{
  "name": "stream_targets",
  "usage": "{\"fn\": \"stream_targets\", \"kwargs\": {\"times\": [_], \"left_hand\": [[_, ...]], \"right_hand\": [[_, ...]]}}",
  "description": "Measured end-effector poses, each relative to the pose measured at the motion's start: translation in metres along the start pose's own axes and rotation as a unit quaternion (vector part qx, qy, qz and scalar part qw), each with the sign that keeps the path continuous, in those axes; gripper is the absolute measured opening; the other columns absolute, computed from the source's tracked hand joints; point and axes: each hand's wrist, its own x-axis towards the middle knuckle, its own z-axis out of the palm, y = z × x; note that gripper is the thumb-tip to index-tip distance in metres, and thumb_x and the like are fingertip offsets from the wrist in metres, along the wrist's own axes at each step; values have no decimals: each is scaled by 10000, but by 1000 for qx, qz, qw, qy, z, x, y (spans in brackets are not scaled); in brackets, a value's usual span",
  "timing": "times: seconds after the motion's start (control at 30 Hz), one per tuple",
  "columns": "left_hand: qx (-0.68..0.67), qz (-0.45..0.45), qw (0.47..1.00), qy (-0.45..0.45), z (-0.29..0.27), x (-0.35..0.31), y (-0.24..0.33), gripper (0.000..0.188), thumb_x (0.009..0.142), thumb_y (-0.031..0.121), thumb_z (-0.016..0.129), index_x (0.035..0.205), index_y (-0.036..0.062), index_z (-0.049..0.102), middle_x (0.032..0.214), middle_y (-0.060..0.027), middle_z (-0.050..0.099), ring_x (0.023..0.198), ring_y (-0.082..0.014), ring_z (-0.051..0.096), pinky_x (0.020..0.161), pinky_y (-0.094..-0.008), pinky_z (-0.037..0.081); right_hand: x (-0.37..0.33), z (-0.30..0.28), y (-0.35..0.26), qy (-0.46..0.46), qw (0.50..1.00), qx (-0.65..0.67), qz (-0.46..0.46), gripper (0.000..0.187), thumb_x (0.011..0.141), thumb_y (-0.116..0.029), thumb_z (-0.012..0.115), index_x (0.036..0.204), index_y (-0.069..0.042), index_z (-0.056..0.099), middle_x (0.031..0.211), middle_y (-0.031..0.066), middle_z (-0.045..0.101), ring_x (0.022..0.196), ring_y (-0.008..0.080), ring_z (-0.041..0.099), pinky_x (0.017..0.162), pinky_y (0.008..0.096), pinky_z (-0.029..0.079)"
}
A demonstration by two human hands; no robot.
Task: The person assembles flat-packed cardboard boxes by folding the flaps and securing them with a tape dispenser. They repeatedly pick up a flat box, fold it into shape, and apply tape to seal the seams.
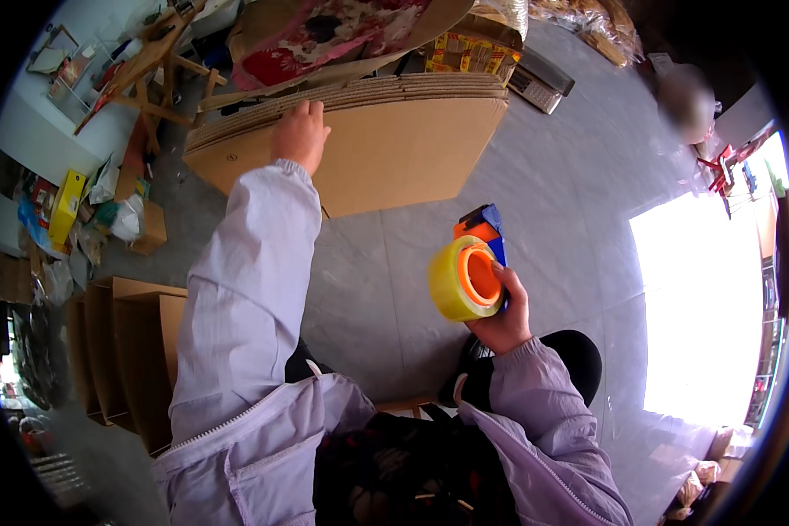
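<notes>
My left hand (300, 138) reaches forward to the upper edge of a stack of flattened cardboard boxes (394, 153). Its fingers curl over the edge of the nearest sheet. The brown sheets stand on edge, tilted, several layers thick. In my right hand (505, 323) is a tape dispenser (491, 219), blue and orange, held low in front of my right knee. A thick roll of yellowish clear tape (444, 282) sits on its orange hub. My palm hides part of the dispenser's handle.
Several open cardboard boxes (140, 351) stand together at my left. Behind the flat stack are a red floral cloth (324, 35), a printed carton (469, 57) and a grey scale (539, 83). A wooden stand (153, 79) is at the far left. Bright light falls on the grey floor (570, 193) at right.
</notes>
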Motion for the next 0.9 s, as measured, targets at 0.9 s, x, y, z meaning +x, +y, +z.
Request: {"fn": "stream_targets", "kwargs": {"times": [0.9], "left_hand": [[23,89,987,131,-8,-56,9,183,765,202,726,873,127,599,997,-17,518,951,-247,521,746,-369,513]], "right_hand": [[3,-3,3,-6,999,-21,-26,385,871,-254,586,1164,-8,542,967,60,612,794,158,585,779,335,499]]}}
